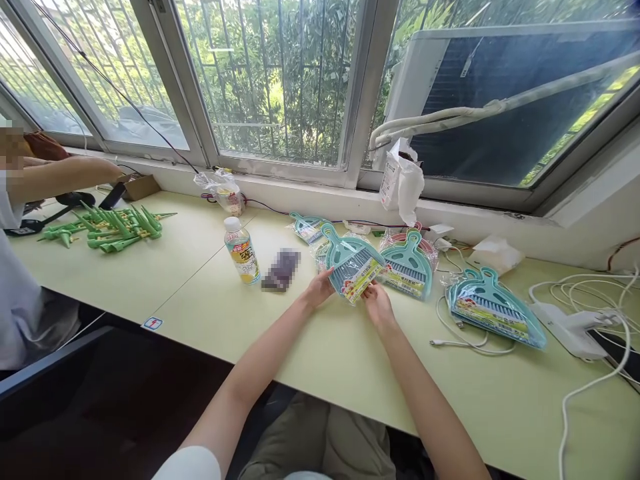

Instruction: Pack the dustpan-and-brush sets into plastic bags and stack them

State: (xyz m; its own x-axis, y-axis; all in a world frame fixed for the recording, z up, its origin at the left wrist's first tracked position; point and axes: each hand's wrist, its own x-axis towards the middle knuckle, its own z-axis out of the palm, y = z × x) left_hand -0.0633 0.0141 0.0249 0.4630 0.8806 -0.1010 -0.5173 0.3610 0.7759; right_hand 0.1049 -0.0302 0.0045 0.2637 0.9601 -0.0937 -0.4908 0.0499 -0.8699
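Note:
Between my two hands is a teal dustpan and brush set in clear plastic wrap, tilted, with a yellow-green label along its lower edge. My left hand grips its left side, and my right hand is closed on the bottom edge by the label. Just behind and to the right lies another wrapped teal set, partly over a pink one. A smaller-looking teal set rests farther back on the left. Some wrapped sets are stacked to the right of my right hand.
A drink bottle stands left of my hands, beside a blurred dark object. White cables and a power strip lie at the right. Green pointed plastic pieces are heaped at the left, near another person's arm. Windows line the back.

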